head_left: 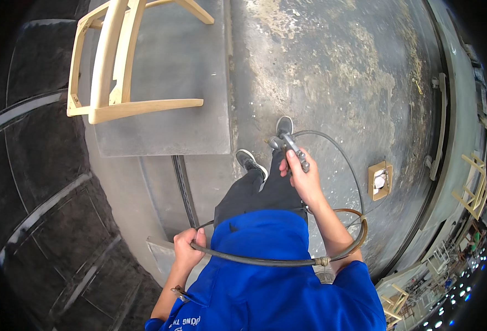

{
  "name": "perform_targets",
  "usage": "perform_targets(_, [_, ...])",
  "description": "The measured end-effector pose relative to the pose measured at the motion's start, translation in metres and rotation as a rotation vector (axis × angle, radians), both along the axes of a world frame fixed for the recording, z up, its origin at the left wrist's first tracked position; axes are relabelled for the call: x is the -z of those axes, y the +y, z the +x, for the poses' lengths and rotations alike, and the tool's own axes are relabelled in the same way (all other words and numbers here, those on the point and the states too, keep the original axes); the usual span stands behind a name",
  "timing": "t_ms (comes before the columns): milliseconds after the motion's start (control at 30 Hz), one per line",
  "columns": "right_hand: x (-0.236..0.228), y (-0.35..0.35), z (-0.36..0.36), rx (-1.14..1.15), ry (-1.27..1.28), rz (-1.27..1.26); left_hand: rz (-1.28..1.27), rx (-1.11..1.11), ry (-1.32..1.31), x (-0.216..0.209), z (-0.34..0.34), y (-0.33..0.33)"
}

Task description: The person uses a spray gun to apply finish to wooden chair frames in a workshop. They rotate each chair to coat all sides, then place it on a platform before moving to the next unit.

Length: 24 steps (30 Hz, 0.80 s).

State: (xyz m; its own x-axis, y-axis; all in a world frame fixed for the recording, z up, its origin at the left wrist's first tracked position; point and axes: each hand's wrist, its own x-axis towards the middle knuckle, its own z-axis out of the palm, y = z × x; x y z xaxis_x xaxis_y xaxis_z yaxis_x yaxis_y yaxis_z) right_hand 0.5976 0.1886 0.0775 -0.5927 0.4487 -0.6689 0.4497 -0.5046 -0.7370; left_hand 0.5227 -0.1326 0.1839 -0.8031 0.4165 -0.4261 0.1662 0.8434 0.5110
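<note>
Grip of the left hand [189, 245], at the wearer's side, is curled firmly around the grey hose [260, 260], its forearm bent up from the lower edge of the view. That hose sags across the blue shirt [276, 298] to a metal fitting [321, 261], where an amber-brown length [361, 240] loops over the right forearm. Farther forward, the right arm reaches out, and the right hand [305, 179] is closed around the spray gun [292, 144], thumb along its body; whether a finger presses a trigger I cannot tell. Silvery-grey metal, the gun has rounded knobs at its near end, and is held out above the dark shoes [284, 126]. Another stretch of dark hose arcs out to the right from behind it.

On the stained concrete floor [331, 71], well to the right, sits a small cardboard box [372, 183] with white contents. Left of the shoes is the grey bench [171, 135]; its right edge lies between the gun and a pale wooden chair frame [144, 108], which rests toward the bench's left edge. Dark panels [39, 143] stand beyond that edge, and more wooden frames [477, 190] lie far right.
</note>
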Motion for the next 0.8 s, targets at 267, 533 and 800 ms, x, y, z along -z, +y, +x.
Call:
perform_targets(267, [-0.004,0.036,-0.021,-0.067,-0.008,0.06,0.012,-0.033,-0.02,-0.003,0.002,0.03])
perform_targets(533, [-0.133,0.102,0.002,-0.127,0.293,-0.104,0.051,0.087,-0.165,-0.05,-0.013,0.098])
perform_targets(800, [-0.258,0.155,0.007,-0.244,0.564,0.28,0.095,0.189,-0.317,-0.075,-0.042,0.148])
